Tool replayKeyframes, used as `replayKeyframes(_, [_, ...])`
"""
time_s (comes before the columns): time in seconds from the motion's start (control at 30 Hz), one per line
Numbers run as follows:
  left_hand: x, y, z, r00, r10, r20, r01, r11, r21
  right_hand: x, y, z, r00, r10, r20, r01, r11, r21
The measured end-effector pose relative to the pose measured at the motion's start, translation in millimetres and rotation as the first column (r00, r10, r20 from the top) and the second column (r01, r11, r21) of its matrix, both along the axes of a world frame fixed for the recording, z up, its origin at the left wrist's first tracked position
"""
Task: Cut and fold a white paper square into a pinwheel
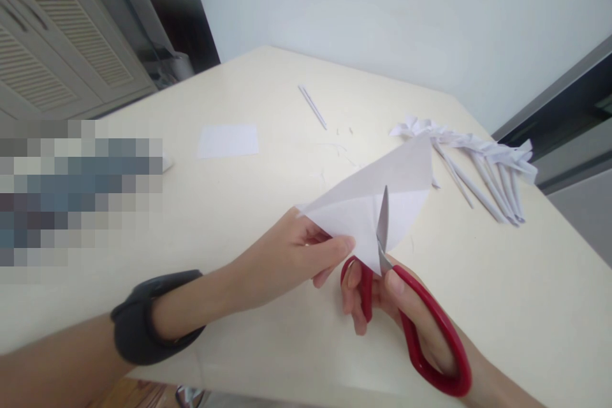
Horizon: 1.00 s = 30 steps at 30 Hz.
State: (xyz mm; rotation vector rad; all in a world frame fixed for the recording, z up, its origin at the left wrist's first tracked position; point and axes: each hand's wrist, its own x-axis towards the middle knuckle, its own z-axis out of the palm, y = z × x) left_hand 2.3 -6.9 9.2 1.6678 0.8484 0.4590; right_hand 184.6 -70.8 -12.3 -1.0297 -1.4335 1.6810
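A folded sheet of white paper [401, 172] is pinched between the thumb and fingers of my left hand [310, 252], which wears a dark band at the wrist. My right hand [392, 299] grips a pair of scissors [444, 357] with red handles, fingers through both loops. The scissor blades stand apart at the paper's lower edge, one blade lying over the sheet and the other partly hidden by it. Some fingers of the left hand are behind the paper.
Crumpled white paper strips [478, 146] and rolled paper sticks [482, 191] lie at the right. Two thin paper rolls [312, 106] rest farther back, near small scraps. A flat white paper rectangle [228, 141] is at left of centre on the pale table [268, 89]. A blurred-out patch covers the far left.
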Motion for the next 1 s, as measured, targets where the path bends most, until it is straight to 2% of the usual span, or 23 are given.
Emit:
replayKeyframes(0.7, [0.8,1.7,0.4,1.0,-0.019,-0.007,0.019,1.0,-0.016,-1.0,-0.4,-8.0,0.999,-0.027,0.026,0.026,0.999,0.023])
replayKeyframes(0.87, [1.2,1.5,0.7,1.0,-0.014,0.003,0.014,0.999,-0.029,-2.0,-1.7,-1.8,0.998,-0.055,0.015,0.055,0.998,0.011])
replayKeyframes(1.0, [1.5,1.4,1.5,1.0,-0.011,0.009,0.011,1.0,-0.028,-1.6,-2.2,1.5,0.996,-0.045,0.079,0.045,0.999,0.001])
